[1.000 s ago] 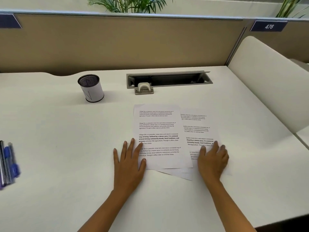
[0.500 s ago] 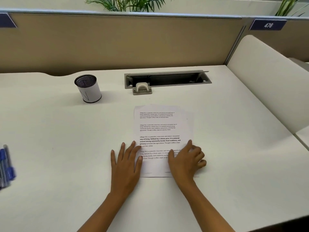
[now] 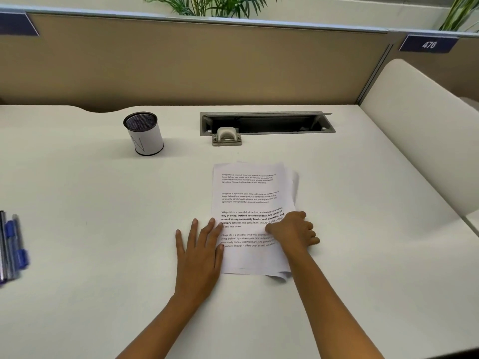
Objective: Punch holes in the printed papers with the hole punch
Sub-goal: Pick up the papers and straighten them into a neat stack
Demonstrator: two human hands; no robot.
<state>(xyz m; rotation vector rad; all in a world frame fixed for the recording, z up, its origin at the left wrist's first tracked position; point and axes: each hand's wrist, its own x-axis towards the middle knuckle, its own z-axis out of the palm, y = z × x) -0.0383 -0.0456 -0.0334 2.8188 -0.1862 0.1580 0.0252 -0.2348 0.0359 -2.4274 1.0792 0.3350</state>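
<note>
Your left hand (image 3: 201,251) lies flat and released on the worktop (image 3: 90,229), fingertips on the left edge of the printed papers (image 3: 248,200) at frame centre. Your right hand (image 3: 293,230) grips their right edge, curling it up. The hole punch (image 3: 226,136) sits above them, untouched.

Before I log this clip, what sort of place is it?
Most likely an open-plan office workstation: a tan fabric partition behind the white desk, a blue number plate reading 476, and a grey cable tray recessed in the desktop. A mesh pen cup fits too.
</note>
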